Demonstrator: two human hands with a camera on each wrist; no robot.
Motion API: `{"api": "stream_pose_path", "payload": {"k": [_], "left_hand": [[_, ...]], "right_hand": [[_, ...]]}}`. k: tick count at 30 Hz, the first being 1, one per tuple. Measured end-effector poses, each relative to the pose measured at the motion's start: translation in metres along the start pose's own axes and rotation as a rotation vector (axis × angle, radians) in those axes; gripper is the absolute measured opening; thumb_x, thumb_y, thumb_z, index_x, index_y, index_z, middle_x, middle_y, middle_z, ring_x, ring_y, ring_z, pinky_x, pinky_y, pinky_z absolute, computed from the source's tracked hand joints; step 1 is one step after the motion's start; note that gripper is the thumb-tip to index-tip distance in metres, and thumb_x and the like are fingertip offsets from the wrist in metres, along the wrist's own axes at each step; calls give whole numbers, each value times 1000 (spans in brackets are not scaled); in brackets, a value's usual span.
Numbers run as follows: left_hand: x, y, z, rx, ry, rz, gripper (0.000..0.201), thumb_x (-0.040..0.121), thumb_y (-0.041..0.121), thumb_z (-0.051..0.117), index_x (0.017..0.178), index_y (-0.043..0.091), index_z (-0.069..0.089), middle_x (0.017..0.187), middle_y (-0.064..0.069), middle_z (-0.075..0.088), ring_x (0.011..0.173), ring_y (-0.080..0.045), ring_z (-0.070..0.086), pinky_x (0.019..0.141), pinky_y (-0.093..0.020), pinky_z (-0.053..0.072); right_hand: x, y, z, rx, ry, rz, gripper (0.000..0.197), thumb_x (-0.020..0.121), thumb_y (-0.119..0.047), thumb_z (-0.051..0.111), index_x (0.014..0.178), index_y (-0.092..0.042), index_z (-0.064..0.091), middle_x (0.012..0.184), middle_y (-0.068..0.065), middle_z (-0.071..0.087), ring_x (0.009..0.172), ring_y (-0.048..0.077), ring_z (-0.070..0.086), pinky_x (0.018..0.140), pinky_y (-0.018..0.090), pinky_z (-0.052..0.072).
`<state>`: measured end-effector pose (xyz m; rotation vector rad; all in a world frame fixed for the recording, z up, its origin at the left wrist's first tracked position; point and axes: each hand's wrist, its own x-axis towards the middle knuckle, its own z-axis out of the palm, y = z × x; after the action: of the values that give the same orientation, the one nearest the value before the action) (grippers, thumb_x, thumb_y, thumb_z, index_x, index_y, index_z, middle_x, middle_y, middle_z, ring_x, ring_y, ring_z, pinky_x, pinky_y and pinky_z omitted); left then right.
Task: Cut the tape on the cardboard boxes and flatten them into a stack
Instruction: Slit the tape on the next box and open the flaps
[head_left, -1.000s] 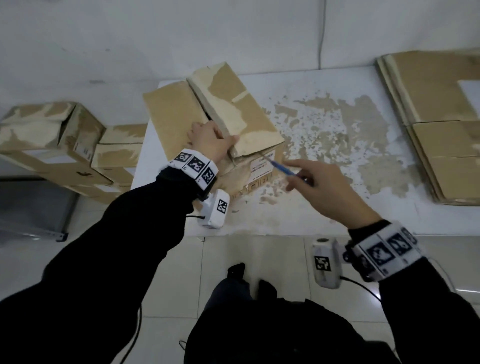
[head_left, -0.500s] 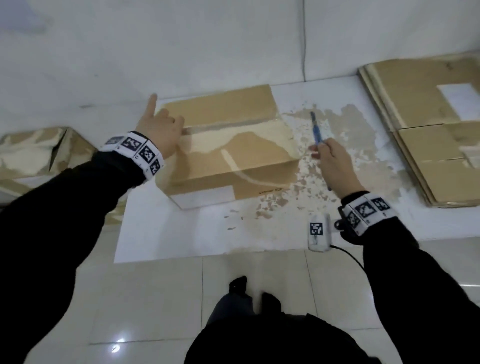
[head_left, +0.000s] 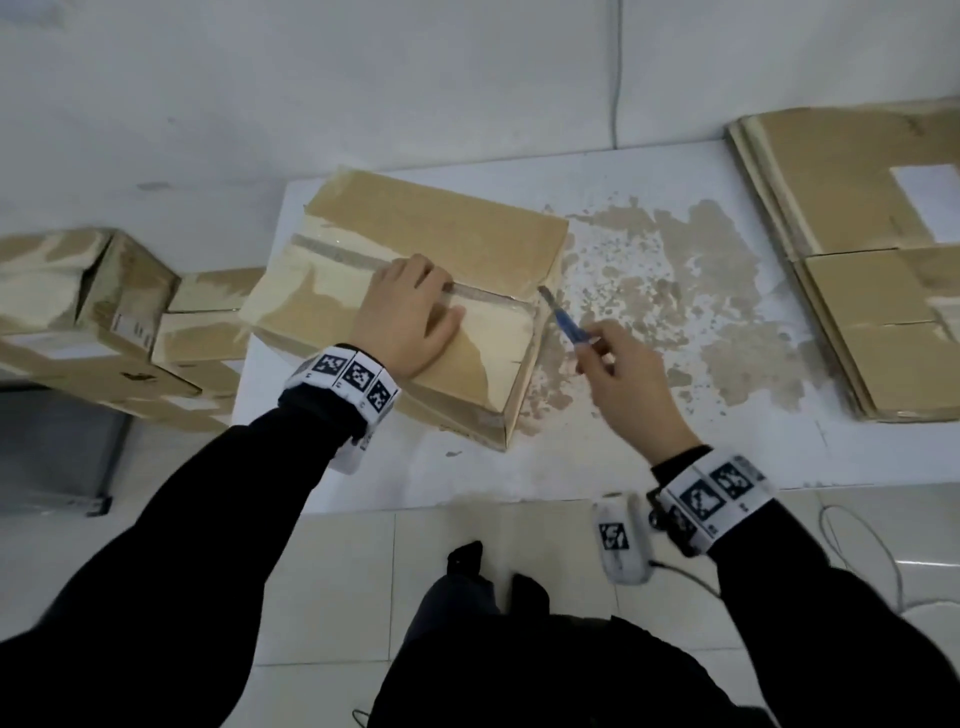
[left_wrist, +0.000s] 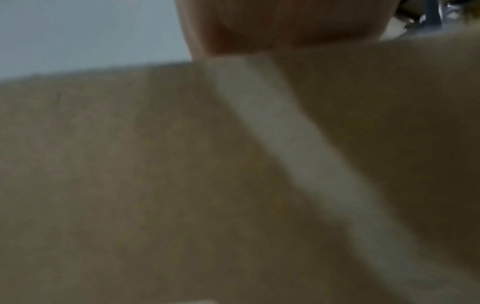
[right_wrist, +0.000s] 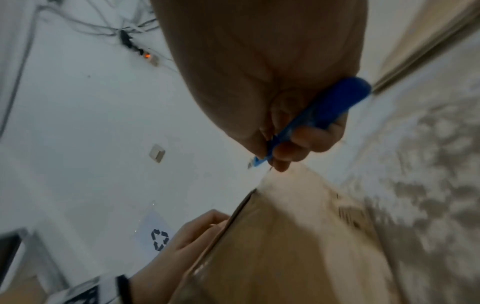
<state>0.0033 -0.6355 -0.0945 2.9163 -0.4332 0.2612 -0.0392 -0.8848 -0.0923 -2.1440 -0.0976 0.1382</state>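
Observation:
A closed cardboard box (head_left: 441, 234) lies on the white table (head_left: 597, 447), with a strip of clear tape (head_left: 337, 253) along its top seam. My left hand (head_left: 410, 317) rests flat on the box top, fingers spread over the seam. My right hand (head_left: 623, 379) pinches a blue utility knife (head_left: 569, 323), whose blade tip meets the right end of the seam at the box edge. In the right wrist view the knife (right_wrist: 322, 115) points at the box corner (right_wrist: 280, 236), and my left hand (right_wrist: 192, 236) lies on the box top. The left wrist view shows only blurred cardboard (left_wrist: 116, 185) and tape (left_wrist: 285, 133).
A stack of flattened cardboard (head_left: 857, 249) lies at the table's right end. Several closed boxes (head_left: 104, 317) sit to the left of the table. The table's surface is worn brown (head_left: 701, 291) beside the box. Cables (head_left: 857, 545) trail on the tiled floor.
The box has turned and settled flat with its taped seam up. My left hand moved from the box's far left corner onto its top. My right hand brought the knife to the seam's right end.

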Motion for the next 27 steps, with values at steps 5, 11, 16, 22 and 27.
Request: {"api": "stream_pose_path", "payload": {"k": [5,11,16,22,27], "left_hand": [[8,-7,4,-32,122,11,35,82,45,45,88,12,55,89,-4,50,91,-25,45,85,-38,28],[4,-6,4,-108,210,27,33,88,38,42,82,9,56,87,-6,48,91,-25,43,87,-39,26],[1,-3,3,-119,259,27,34,91,35,39,81,9,58,87,-6,49,90,-25,44,89,-38,24],[-2,-1,2,-121,273,60,35,93,35,36,81,10,57,87,-5,48,90,-24,44,90,-38,23],[-5,-4,2,-122,300,92,36,94,35,36,82,9,58,88,-6,49,91,-24,43,89,-38,23]], "right_hand": [[32,-2,-27,-269,-110,-192,22,97,-19,51,118,-22,58,78,2,65,53,3,50,48,17,35],[53,-8,-24,-280,-204,-223,21,96,-20,52,113,-23,65,70,-4,64,39,2,44,39,10,30],[57,-11,-32,-256,-362,-217,17,95,-22,54,108,-25,65,68,-5,65,56,12,55,53,21,41],[49,-13,-50,-297,-483,-188,17,95,-23,54,108,-26,64,67,-3,64,50,3,52,51,16,44],[42,-16,-50,-311,-431,-184,19,95,-23,55,110,-23,66,69,-4,66,59,12,58,56,23,46]]}}
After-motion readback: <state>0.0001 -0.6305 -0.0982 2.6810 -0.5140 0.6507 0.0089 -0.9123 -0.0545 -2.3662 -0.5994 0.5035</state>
